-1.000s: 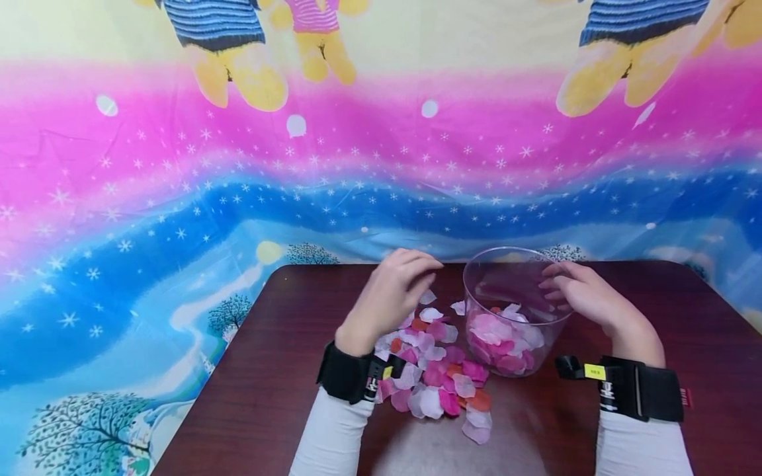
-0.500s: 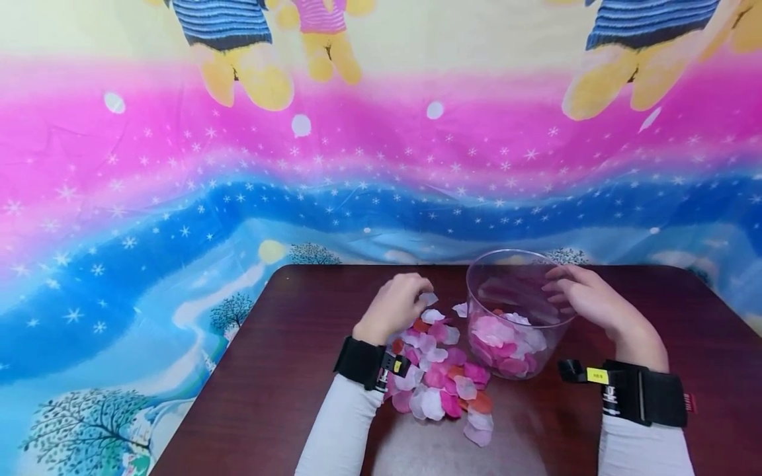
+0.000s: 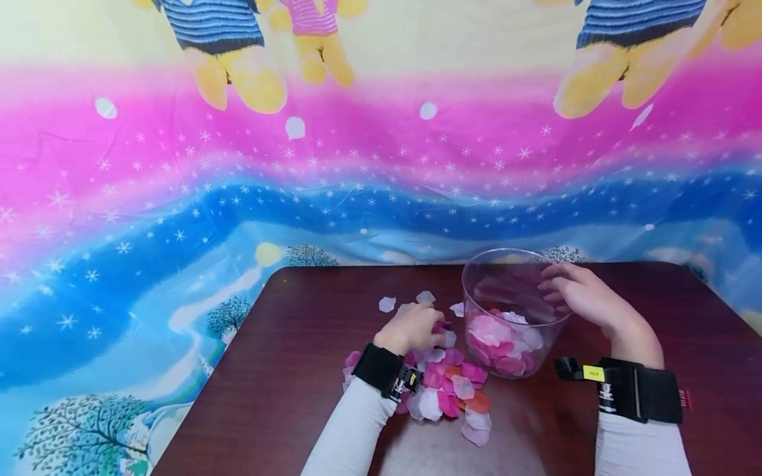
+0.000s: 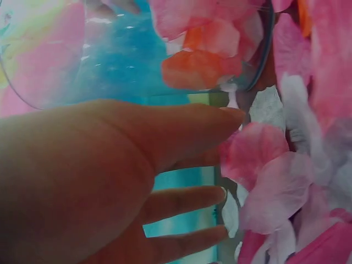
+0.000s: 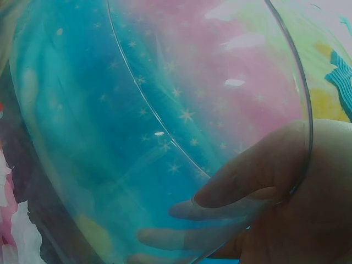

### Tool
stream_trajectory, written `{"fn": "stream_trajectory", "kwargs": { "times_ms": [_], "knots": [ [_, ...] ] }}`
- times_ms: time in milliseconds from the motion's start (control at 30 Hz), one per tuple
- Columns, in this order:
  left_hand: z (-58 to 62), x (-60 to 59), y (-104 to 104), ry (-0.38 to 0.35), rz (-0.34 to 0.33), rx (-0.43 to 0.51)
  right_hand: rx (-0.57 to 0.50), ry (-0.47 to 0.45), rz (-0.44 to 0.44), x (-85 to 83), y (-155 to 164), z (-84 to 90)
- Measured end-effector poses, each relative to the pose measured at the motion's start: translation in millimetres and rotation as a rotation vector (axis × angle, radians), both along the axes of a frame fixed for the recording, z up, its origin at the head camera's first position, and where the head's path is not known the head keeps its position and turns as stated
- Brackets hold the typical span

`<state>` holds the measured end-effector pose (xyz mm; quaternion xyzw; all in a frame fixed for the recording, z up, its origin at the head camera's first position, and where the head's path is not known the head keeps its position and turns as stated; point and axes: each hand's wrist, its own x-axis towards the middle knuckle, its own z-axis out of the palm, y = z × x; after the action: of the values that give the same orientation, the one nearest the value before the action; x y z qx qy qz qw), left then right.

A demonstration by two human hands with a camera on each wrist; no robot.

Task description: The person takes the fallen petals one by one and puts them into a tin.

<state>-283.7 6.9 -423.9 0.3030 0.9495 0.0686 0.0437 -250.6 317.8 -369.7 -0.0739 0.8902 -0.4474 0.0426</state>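
Note:
My left hand is low among a heap of loose pink, white and orange artificial petals. In the left wrist view its fingers stretch fairly straight, and the thumb tip lies by a pink petal. A clear plastic bucket stands upright just right of the heap, partly filled with similar petals. My right hand holds the bucket at its right side near the rim; the right wrist view shows hazy fingers through the plastic. Whether the left fingertips grip any petals is partly hidden.
The dark red-brown wooden table ends at a far edge close behind the bucket. A printed cloth backdrop hangs behind it. A few stray petals lie beyond the left hand, among them a pale petal.
My left hand has come down from above the far side of the heap, toward me and slightly right, onto the petals. A stray pale petal now shows behind it. The right hand stays at the bucket.

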Motion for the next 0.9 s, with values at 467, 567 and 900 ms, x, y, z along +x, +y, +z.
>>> {"fn": "stream_trajectory", "kwargs": {
  "times_ms": [467, 567, 900],
  "knots": [
    [0.7, 0.3, -2.5, -0.145, 0.054, 0.020, 0.000, 0.004, 0.000, 0.9, -0.1, 1.0],
    [5.3, -1.1, -6.7, -0.173, 0.038, 0.064, 0.001, 0.005, -0.003, -0.3, 0.8, -0.8],
    [36.6, -3.5, -29.1, -0.021, -0.076, 0.328, 0.003, 0.011, 0.001, -1.9, 0.9, -0.3]
  ]
}}
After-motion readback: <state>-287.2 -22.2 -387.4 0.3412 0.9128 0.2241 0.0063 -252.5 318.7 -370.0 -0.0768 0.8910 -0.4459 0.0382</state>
